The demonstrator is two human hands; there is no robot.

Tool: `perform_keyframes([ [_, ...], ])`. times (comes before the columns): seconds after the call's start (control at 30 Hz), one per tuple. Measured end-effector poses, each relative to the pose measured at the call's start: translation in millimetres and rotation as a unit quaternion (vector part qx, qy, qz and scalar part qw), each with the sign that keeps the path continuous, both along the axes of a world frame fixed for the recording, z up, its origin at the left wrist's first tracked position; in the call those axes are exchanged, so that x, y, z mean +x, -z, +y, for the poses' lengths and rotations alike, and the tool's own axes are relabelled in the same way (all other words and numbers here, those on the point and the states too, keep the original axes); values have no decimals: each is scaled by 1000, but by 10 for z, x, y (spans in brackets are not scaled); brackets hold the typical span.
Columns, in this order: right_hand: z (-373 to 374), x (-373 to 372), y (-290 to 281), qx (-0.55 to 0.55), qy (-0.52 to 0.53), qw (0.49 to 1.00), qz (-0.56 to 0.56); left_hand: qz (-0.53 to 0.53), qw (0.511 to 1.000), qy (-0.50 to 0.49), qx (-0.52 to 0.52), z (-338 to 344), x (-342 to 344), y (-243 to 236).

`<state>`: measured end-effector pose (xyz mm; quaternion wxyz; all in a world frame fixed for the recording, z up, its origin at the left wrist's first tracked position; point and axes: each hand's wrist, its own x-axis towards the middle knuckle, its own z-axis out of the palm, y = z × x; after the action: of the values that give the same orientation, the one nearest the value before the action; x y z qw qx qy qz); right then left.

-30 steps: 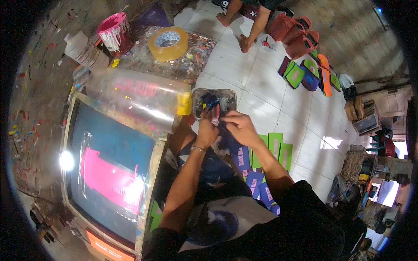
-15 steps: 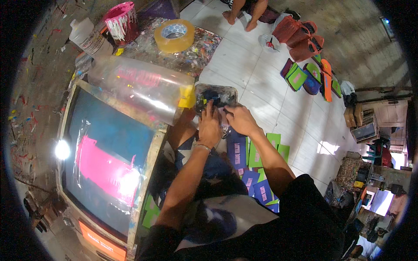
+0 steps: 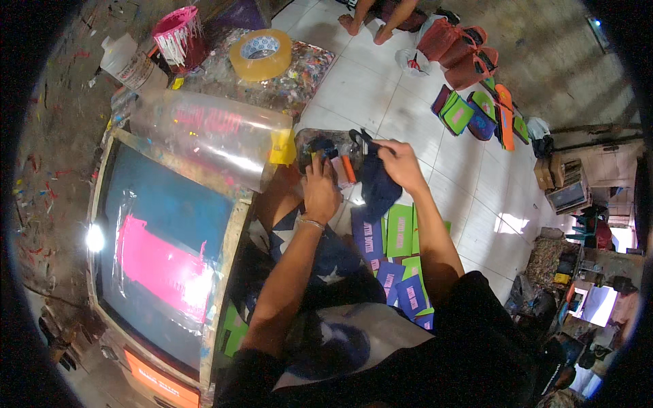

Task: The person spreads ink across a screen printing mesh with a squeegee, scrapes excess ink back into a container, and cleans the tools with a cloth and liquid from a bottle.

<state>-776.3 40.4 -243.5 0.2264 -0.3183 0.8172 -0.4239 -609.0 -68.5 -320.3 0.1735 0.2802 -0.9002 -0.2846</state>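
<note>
My left hand [image 3: 321, 194] reaches into a small clear plastic tub [image 3: 301, 146], fingers stretched down over dark items inside; whether the tips touch anything I cannot tell. An orange stick-shaped piece [image 3: 349, 168] shows at the tub's right side. My right hand [image 3: 404, 166] is closed on a dark navy cloth [image 3: 379, 187], which hangs down beside the tub. The cloth's black upper end sticks out left of my fingers. Below it lie printed purple pieces [image 3: 367, 238] and green pieces [image 3: 400, 231] in overlapping rows.
A framed printing screen [image 3: 163, 238] smeared with pink ink stands at the left. Behind it are a clear plastic sheet [image 3: 211, 129], a tape roll [image 3: 260, 54], a pink paint can [image 3: 178, 44] and a bottle [image 3: 132, 64]. A person's feet [image 3: 367, 30] and red bags [image 3: 459, 54] are farther off.
My right hand has moved from the tub's edge up and to the right, lifting the navy cloth out. The orange piece now shows. My left hand stays at the tub.
</note>
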Motion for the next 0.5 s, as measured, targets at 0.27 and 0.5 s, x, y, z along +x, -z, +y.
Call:
perform_keyframes([
  [0.27, -112, 484, 167, 123, -217, 955, 162, -63, 998, 26, 1, -14, 58, -75],
  [0.5, 345, 618, -68, 104, -184, 977, 41, 115, 990, -63, 45, -253, -35, 107],
])
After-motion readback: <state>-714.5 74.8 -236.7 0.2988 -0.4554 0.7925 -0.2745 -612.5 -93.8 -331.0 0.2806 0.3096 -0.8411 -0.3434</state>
